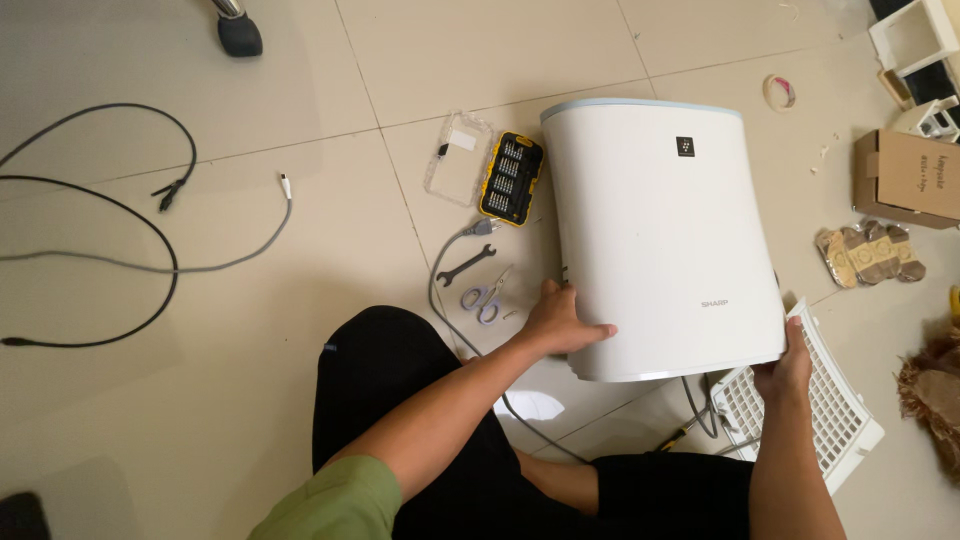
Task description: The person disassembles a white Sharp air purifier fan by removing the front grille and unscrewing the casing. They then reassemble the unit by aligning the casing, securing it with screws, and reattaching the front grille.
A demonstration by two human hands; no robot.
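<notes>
Hands bracketed the white appliance housing (660, 240) on the floor (250, 330); your left hand (562, 322) lay flat and open against its near-left edge; your right hand (785, 368) pinched its near-right corner; the smooth, rigid shell looked bulky, probably light and slippery, best gripped at both edges; a white grille (835, 400) lay beside your right hand; scissors (484, 299) just left of your left.

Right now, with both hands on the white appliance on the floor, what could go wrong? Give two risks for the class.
1. The grey cable runs under the white appliance; shifting the appliance might pinch or drag it.
2. The scissors and wrench lie close by the left hand, so a sideways slide of the appliance could knock them or catch fingers.
</notes>
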